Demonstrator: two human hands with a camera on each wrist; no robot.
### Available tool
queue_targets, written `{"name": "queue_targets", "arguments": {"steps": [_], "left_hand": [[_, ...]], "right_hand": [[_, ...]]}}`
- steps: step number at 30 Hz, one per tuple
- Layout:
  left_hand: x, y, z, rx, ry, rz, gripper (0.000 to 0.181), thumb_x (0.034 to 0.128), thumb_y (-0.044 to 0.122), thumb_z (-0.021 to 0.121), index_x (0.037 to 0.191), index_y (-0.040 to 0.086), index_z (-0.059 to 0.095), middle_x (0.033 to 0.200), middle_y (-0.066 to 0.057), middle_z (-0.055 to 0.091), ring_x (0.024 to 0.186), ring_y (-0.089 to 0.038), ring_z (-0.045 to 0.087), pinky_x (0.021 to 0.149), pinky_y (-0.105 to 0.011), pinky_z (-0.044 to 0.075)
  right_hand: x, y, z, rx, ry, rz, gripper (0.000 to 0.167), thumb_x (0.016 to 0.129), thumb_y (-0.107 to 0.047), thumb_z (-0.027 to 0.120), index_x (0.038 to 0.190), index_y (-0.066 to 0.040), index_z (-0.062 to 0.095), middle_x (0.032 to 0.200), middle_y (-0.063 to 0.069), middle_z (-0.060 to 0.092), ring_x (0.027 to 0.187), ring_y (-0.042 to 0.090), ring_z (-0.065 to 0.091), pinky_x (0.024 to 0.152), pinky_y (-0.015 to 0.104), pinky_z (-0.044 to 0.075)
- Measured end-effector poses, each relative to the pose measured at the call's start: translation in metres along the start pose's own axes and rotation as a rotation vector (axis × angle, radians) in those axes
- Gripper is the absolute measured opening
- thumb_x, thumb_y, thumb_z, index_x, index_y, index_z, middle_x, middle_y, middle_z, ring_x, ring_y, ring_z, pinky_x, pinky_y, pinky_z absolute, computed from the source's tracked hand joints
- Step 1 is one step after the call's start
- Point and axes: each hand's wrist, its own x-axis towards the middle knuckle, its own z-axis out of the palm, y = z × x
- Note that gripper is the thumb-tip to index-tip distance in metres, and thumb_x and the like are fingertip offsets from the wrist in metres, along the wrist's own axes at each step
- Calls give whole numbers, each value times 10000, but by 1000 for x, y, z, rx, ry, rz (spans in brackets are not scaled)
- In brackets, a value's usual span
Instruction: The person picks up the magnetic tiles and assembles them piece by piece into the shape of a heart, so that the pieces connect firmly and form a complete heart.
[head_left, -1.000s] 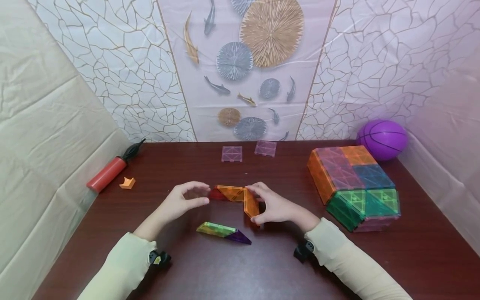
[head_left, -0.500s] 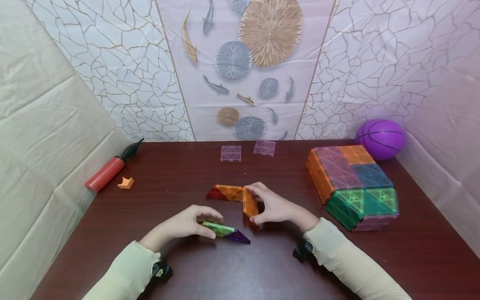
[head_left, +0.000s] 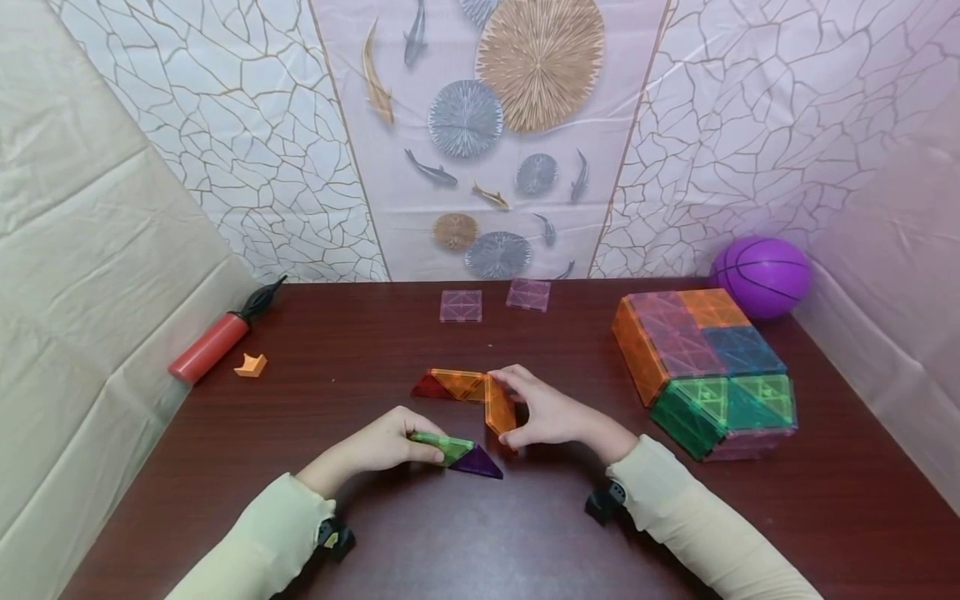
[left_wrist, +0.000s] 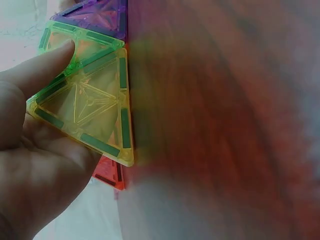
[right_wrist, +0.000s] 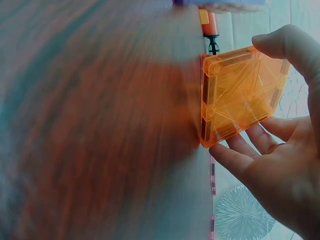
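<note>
In the head view my left hand (head_left: pixel 381 443) pinches a strip of see-through magnetic tiles by its left part. The left wrist view shows the strip's yellow triangle tile (left_wrist: pixel 92 105), green triangle tile (left_wrist: pixel 90 42) and purple triangle tile (left_wrist: pixel 100 15) joined edge to edge, my thumb lying over the green one. My right hand (head_left: pixel 551 408) holds an upright orange square tile (right_wrist: pixel 240 92) between thumb and fingers. That square meets a row of an orange triangle tile (head_left: pixel 465 384) and a red triangle tile (head_left: pixel 430 387) at a corner. Some fingers of the left hand are hidden.
A colourful block of joined tiles (head_left: pixel 712 367) stands at the right, with a purple ball (head_left: pixel 761 277) behind it. Two pink square tiles (head_left: pixel 461 306) lie at the back. At the left are a red hand pump (head_left: pixel 213 343) and a small orange piece (head_left: pixel 251 365).
My left hand has moved from beside the red tile toward me, down to the green and purple strip, and taken hold of it. The strip is now tilted more upright. My right hand stays put.
</note>
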Motion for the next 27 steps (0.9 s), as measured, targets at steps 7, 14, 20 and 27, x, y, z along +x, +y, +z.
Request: {"name": "queue_targets", "arguments": {"steps": [7,14,20,27], "left_hand": [[12,-1,-4,-5,52,-17,127,852,107,719,958,55,765,837,-32,729,680,-56,557,585,-229,464],[19,0,-3,12,68,-12,123,841,112,733,942,50,766,832,-40,727,704,-75,556,619,-224,456],[19,1,-1,-1,74,-24,138,835,126,745,950,54,768,836,-43,730,677,-79,546,582,-221,446],[18,2,2,-29,74,-50,151,833,132,748,961,53,765,845,-37,722,640,-98,534,530,-246,452]], "right_hand": [[0,1,1,7,6,0,894,696,-105,785,1454,12,325,1335,127,394,1228,245,441,1049,437,399],[-1,-2,3,-4,25,2,879,700,-112,783,1445,19,336,1328,124,401,1221,239,446,1046,434,401],[-2,-5,4,-55,46,10,874,703,-165,806,1428,12,352,1306,123,416,1180,245,480,1027,435,415],[-3,-8,7,-85,66,76,902,713,-318,848,1419,-12,377,1286,118,461,1179,268,504,1019,436,422]]}}
